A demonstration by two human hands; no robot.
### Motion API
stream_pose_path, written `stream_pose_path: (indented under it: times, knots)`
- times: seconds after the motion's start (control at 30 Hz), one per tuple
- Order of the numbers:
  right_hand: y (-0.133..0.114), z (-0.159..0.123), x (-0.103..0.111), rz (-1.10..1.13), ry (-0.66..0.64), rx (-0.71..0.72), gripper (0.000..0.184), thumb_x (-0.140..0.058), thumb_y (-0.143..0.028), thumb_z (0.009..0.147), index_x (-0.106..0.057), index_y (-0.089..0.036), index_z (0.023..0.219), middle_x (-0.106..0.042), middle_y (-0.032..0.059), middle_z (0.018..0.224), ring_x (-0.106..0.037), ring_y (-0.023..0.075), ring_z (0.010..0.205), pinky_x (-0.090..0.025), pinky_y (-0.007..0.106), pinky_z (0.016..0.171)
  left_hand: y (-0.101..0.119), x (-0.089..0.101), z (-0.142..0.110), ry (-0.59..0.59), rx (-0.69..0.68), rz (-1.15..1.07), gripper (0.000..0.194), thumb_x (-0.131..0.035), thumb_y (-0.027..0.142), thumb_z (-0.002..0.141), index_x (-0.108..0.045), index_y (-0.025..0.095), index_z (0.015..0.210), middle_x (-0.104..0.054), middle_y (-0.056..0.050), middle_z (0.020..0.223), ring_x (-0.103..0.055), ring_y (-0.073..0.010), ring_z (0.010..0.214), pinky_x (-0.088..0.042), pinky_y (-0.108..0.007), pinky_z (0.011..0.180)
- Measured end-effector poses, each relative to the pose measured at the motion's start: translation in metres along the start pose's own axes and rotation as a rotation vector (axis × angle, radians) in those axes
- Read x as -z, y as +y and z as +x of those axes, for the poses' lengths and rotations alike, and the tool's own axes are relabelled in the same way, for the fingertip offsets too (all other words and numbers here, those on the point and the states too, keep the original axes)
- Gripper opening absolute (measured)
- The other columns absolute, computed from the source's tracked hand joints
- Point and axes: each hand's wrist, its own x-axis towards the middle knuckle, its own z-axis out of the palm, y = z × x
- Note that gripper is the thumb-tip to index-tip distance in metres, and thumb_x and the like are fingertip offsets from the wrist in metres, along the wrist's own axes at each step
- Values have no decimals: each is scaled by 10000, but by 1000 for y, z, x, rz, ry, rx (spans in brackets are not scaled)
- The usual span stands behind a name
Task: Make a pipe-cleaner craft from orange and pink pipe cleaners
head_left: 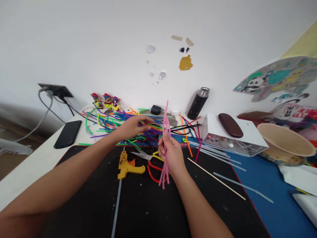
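Observation:
My right hand (172,152) is closed around a small bundle of pink pipe cleaners (164,172), held roughly upright with their ends sticking out above and below the fist. To its left, my left hand (136,126) is over a heap of multicoloured pipe cleaners (109,124); its thumb and fingers are apart and nothing shows between them. Below the hands, scissors (142,154) with red and yellow handles lie on the black mat (81,198), partly hidden by the pink bundle. A yellow glue gun (126,167) lies beside them with a long glue stick (116,208) trailing from its back.
A dark thermos (198,103) stands by the wall. At right are a white box (247,132) topped by a brown case (230,125), a wide bowl (284,137), a wooden stick (215,178) and loose glue sticks (223,155). A black phone (68,134) lies at left, near small figurines (107,100).

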Motion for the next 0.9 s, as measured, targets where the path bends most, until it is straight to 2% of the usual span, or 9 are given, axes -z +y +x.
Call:
stream_pose_path:
  times: [0.07,0.13,0.23,0.33,0.4,0.57,0.67,0.8,0.9]
  knots:
    - [-3,0,2,18,26,21,607,-792,-757,776,-593,-193,674,-385,-95,453,-315,47,346,-213,193,361,-20,11,6,-37,-58,369,460,-680,237,864,-699,195,1322,-730,-133,1307,-646,-310,1249,-468,-458,1125]
    - [-5,1,3,19,39,30,591,-787,-740,792,-594,-194,679,-394,-92,459,-331,51,349,-221,197,364,-38,15,10,-107,-35,643,599,-652,117,806,-652,168,1403,-698,-169,1352,-624,-332,1289,-463,-455,1136]
    - [-4,1,2,-3,28,20,592,-781,-745,794,-593,-195,678,-399,-88,462,-343,57,348,-232,204,363,-55,8,14,-184,-7,818,591,-628,85,791,-668,181,1373,-690,-164,1365,-616,-328,1306,-472,-428,1125]
    - [-2,1,1,-27,22,7,599,-775,-757,789,-593,-198,678,-404,-85,464,-346,60,348,-239,210,364,-63,2,20,-206,16,848,423,-598,115,819,-744,185,1209,-738,-154,1258,-668,-318,1215,-505,-403,1056]
    - [-2,1,1,-33,30,1,596,-774,-758,791,-595,-199,682,-407,-83,465,-347,62,350,-241,212,364,-65,5,25,-205,36,853,363,-563,132,836,-769,197,1128,-770,-135,1170,-707,-302,1123,-524,-374,983]
    - [-2,-1,0,-27,28,-13,594,-780,-755,789,-606,-197,683,-410,-82,468,-350,61,355,-243,209,369,-66,32,42,-173,71,885,375,-501,238,919,-763,221,1186,-800,-115,1137,-729,-290,1050,-506,-351,919]
    - [-2,-2,-1,-31,22,-25,605,-774,-766,789,-607,-194,678,-410,-81,463,-352,61,356,-240,208,369,-61,44,50,-183,56,899,363,-468,298,968,-772,230,1154,-804,-107,1109,-724,-278,1011,-490,-329,868]
    - [-1,-1,0,-43,42,-18,592,-784,-746,792,-611,-191,680,-416,-79,468,-355,62,365,-249,208,376,-55,49,56,-182,14,856,362,-444,327,988,-776,221,1085,-800,-105,1060,-712,-276,978,-468,-318,808]
    - [0,-1,0,-51,51,-18,588,-779,-739,803,-607,-190,678,-413,-81,468,-355,60,363,-248,207,380,-53,47,60,-165,18,815,379,-423,339,1001,-763,220,1121,-800,-103,1062,-713,-272,963,-458,-312,788]
